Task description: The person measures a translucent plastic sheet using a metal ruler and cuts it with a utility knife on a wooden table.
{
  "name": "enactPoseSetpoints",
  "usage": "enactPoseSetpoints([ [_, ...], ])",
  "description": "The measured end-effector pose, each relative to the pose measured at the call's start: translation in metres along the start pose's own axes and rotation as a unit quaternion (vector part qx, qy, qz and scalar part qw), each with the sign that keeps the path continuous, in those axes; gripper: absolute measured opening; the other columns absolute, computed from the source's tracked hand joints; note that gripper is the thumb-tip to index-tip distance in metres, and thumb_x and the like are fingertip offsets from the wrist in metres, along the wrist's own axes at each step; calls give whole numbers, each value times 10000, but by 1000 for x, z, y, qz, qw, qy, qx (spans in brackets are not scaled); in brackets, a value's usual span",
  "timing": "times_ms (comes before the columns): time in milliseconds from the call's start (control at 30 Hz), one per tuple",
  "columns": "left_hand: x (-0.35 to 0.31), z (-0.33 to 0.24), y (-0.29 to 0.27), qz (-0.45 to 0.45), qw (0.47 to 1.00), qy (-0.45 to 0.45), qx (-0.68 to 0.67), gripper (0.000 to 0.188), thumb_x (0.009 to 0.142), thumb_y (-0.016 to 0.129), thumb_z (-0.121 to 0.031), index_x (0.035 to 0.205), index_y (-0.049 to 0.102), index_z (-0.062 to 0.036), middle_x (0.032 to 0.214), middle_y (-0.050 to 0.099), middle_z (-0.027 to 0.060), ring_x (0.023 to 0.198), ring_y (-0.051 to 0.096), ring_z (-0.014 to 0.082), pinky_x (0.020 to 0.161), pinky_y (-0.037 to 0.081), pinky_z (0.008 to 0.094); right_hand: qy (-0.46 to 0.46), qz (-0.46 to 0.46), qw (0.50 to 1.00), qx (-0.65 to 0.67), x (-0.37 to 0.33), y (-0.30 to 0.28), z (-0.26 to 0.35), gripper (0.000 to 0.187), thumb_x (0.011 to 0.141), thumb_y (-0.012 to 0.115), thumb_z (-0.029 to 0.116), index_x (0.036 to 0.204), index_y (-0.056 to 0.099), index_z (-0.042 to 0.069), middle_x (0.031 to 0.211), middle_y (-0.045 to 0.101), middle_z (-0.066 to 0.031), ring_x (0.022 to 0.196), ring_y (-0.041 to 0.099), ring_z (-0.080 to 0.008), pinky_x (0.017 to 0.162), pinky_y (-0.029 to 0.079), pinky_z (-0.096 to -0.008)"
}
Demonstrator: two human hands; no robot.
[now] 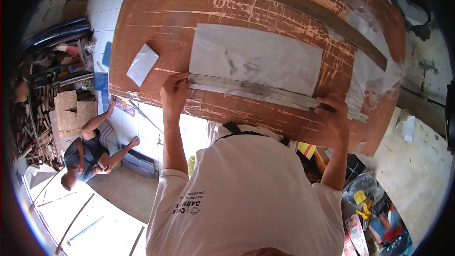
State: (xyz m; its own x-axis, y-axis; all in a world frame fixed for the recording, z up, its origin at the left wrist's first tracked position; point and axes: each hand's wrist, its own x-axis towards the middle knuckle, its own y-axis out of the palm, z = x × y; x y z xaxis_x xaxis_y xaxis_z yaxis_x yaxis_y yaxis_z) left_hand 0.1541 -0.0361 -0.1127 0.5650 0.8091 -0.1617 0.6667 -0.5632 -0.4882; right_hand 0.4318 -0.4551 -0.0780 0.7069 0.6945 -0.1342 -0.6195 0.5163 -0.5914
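1. The person's own torso is hiding the worn brown table point(156, 19) edge nearest them.
2. A long grey metal strip point(256, 91) is lying along a pale sheet point(256, 57).
3. The left hand point(174, 94) is pinching one end; the right hand point(334, 114) is pressing curled fingers on the other.

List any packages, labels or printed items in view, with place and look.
Small white flat packet: on the brown tabletop, left of the left hand; rectangular, tilted.
Colourful printed sheet: below the table's left edge.
Yellow tag: among bags on the floor, lower right.
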Motion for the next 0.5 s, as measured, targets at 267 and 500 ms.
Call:
enactPoseSetpoints([
  [267, 1, -4, -7, -3, 999, 12, 30, 244, 900, 580, 1, 1079, 747, 8, 972, 751, 131, 835, 682, 152, 746, 531, 282, 10, -17, 1000, -3, 3, 7, 7, 388, 642, 884, 21, 1014, 798, 92, 876, 644, -46, 783, 646, -174, 661, 512, -294],
  [500, 0, -5, -3, -7, 999, 11, 44, 248, 909, 575, 6, 1090, 746, 4, 976, 751, 122, 842, 689, 151, 747, 538, 283, 19, -20, 999, -29, 2, 6, 9, 404, 629, 895, 30, 1015, 804, 108, 882, 648, -36, 780, 645, -172, 653, 522, -294],
])
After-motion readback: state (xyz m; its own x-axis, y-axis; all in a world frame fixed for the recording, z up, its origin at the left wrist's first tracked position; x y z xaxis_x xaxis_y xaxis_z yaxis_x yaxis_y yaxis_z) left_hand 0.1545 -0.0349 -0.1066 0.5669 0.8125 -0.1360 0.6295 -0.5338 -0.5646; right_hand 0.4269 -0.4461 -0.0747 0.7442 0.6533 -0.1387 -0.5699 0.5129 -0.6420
